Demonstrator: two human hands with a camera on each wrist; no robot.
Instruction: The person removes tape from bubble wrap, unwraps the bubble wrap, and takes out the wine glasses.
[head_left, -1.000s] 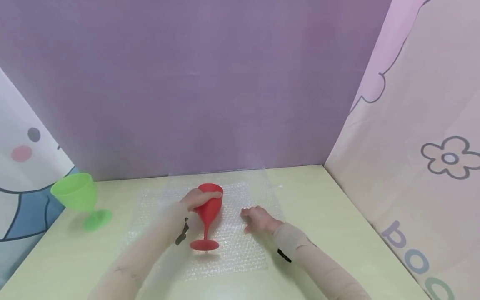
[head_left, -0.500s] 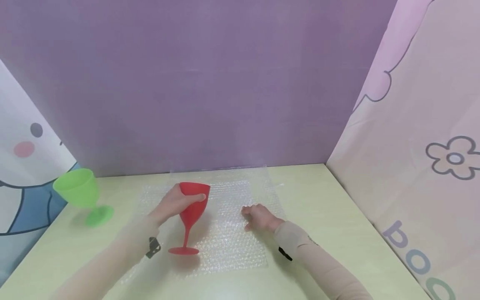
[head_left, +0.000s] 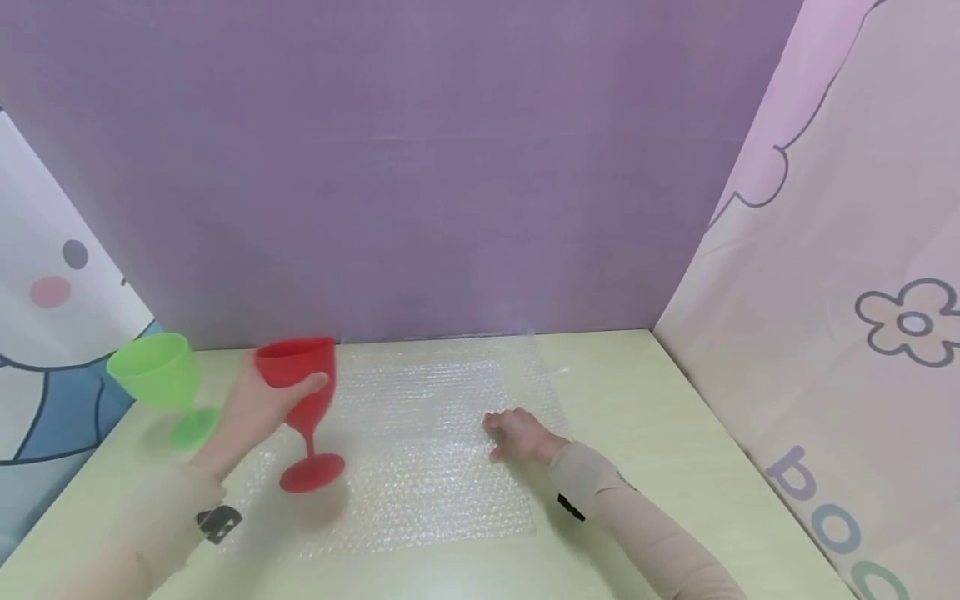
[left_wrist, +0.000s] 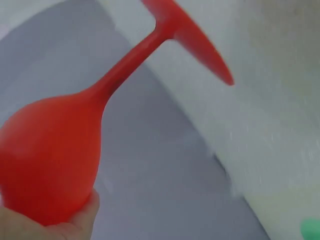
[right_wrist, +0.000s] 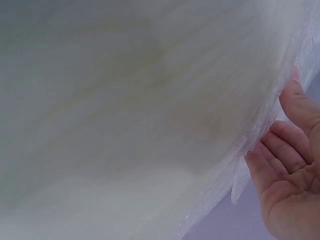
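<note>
In the head view my left hand [head_left: 251, 415] grips a red goblet [head_left: 318, 402] round its bowl, thumb across the near side. The goblet is upright, its foot lifted over the left part of a clear bubble wrap sheet [head_left: 420, 475]. In the left wrist view the goblet [left_wrist: 57, 145] fills the left side, with the fingers round its bowl. My right hand [head_left: 521, 437] rests on the right side of the bubble wrap. The right wrist view shows that hand [right_wrist: 287, 185] with fingers slightly bent, touching the wrap [right_wrist: 240, 152] and not closed round it.
A green goblet [head_left: 157, 379] stands at the far left, close to my left hand. The pale table [head_left: 615, 392] ends at a purple back panel [head_left: 480, 183]. A printed panel [head_left: 817, 317] bounds the right side, and another the left.
My left hand has carried the red goblet left and slightly away from me, from over the middle of the bubble wrap to near the green goblet. The right hand has stayed in place.
</note>
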